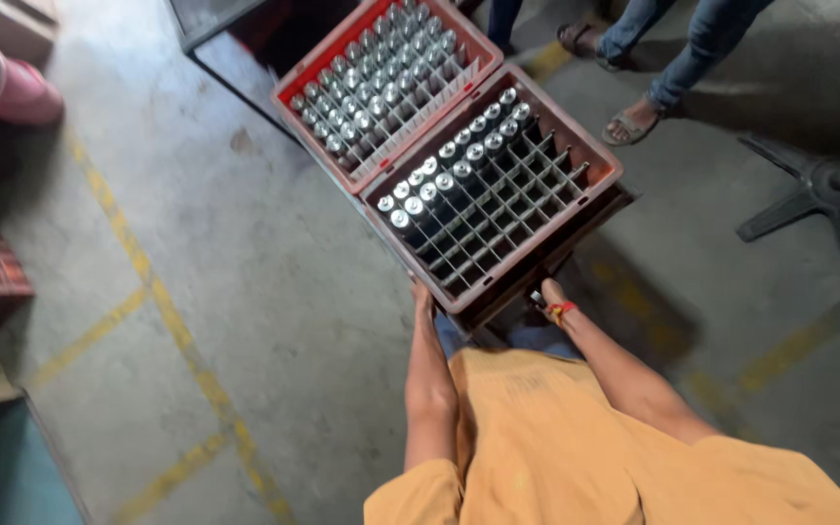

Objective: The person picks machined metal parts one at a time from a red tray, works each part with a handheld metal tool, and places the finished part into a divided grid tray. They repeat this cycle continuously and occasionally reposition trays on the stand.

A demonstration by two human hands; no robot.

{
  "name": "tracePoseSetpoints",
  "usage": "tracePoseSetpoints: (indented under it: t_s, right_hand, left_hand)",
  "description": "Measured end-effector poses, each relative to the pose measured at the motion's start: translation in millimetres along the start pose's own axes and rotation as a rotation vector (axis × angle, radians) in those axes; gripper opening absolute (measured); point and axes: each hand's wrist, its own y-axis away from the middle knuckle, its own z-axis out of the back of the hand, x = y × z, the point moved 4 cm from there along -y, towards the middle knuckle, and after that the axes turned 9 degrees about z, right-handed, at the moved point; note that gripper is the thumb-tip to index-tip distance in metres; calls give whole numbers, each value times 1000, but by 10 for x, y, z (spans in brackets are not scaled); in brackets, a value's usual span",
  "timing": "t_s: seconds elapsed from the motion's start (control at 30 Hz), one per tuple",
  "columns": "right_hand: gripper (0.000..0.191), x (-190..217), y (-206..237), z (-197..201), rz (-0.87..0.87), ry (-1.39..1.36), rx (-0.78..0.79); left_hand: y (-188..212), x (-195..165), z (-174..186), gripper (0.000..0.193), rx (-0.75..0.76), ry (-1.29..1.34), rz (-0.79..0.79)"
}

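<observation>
The near red plastic crate (590, 160) with a grey divider grid stands right in front of the person, its near edge against both wrists, so there is no room between body and crate. Its right and near cells stand open; upright silver-capped metal cylinders (444, 180) fill the two far-left rows. A second red plastic crate (289, 83), packed full of such cylinders, touches its far-left side and blocks that way. Left of both lies bare grey concrete floor (245, 292) with yellow lines, wide open. Far right, another person's sandalled feet (629, 122) stand near the crate corner; a black star-shaped chair base (814, 199) lies further right.
</observation>
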Motion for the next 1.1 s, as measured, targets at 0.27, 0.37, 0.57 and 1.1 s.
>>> tracePoseSetpoints:
  t_s: [0.27, 0.37, 0.57, 1.1]
  right_hand:
    - [48, -399, 160, 327, -65, 100, 25]
    - [51, -526, 218, 393, -93, 118, -12]
    - [56, -636, 317, 373, -129, 150, -79]
    - [75, -285, 682, 258, -106, 288, -169]
  left_hand:
    - [328, 528, 182, 75, -469, -482, -263]
    - [461, 583, 193, 70, -332, -384, -226]
    - [587, 540, 231, 71, -121, -324, -131]
    - [336, 663, 390, 85, 262, -328, -64]
